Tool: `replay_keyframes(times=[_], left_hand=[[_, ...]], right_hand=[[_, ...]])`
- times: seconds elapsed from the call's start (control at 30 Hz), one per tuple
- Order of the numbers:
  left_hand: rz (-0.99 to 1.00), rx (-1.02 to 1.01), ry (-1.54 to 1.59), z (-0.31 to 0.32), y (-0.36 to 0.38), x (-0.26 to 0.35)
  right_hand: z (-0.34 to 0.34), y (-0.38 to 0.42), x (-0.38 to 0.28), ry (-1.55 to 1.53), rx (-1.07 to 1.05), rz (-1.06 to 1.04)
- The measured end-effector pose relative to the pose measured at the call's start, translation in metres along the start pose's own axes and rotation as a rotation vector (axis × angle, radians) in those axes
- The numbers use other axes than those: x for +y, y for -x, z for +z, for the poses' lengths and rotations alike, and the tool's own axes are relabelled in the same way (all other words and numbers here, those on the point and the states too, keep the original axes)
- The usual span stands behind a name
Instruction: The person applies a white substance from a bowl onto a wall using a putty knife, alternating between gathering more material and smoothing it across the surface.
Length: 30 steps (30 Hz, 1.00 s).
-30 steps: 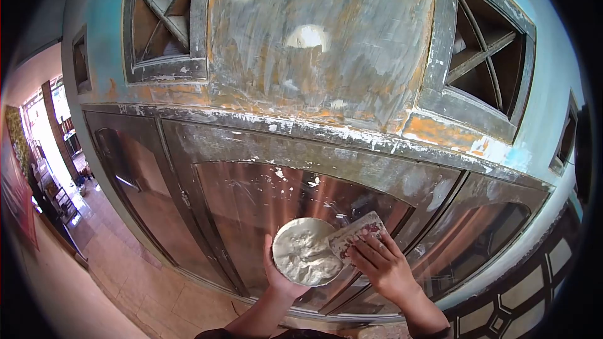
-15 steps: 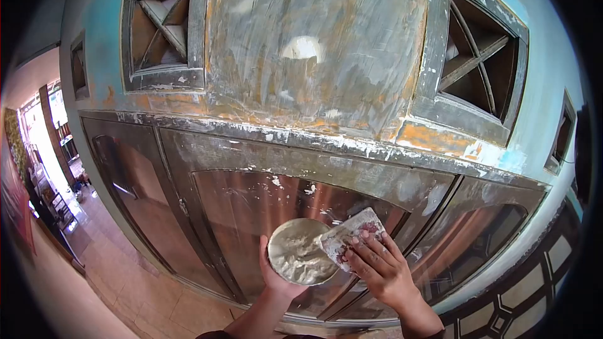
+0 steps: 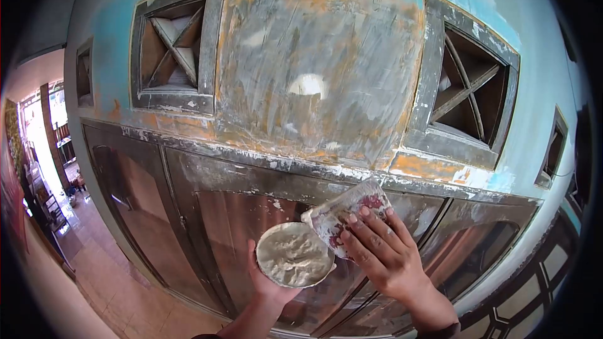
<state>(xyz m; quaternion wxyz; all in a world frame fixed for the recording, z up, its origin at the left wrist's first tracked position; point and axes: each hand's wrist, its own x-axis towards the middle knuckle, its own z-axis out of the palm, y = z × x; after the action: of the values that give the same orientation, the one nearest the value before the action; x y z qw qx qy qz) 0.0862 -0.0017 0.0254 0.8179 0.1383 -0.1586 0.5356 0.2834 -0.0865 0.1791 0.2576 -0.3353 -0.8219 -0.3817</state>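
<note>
My left hand (image 3: 269,287) is wrapped round the underside and left side of a round bowl (image 3: 259,256). Wet, pale grey putty (image 3: 296,256) fills it in uneven lumps. My right hand (image 3: 394,267) grips a flat, roughly rectangular putty spreader (image 3: 361,203), its fingers laid across the near face. White residue and reddish patches cover the spreader, and a pale blob of putty sits at its left corner, just above the bowl's right rim. My right thumb is hidden behind the blade.
Ahead is a wall section (image 3: 320,56) smeared grey over orange, with a white patch (image 3: 308,85). Framed vents (image 3: 176,50) with crossed bars flank it. Below run a paint-flecked wooden beam (image 3: 289,161) and glazed panels (image 3: 245,213). A tiled floor (image 3: 132,295) leads to a bright doorway at left.
The spreader has lifted up from the putty and away from the bowl, tilting more toward the wall. The bowl has shifted slightly left and down, and the camera view has tilted up.
</note>
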Motion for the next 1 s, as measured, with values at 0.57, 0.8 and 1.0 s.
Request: replay_keyframes(times=[0.57, 0.8, 1.0], left_hand=[[0.045, 0.114, -0.186, -0.002, -0.011, 0.058], [-0.052, 0.262, -0.354, 0.013, -0.003, 0.068], [-0.113, 0.219, -0.200, -0.002, -0.002, 0.075]], right_hand=[[-0.040, -0.181, 0.065, 0.442, 0.266, -0.116], [-0.068, -0.289, 0.123, 0.765, 0.453, -0.227], [-0.052, -0.298, 0.151, 1.038, 0.334, -0.156]])
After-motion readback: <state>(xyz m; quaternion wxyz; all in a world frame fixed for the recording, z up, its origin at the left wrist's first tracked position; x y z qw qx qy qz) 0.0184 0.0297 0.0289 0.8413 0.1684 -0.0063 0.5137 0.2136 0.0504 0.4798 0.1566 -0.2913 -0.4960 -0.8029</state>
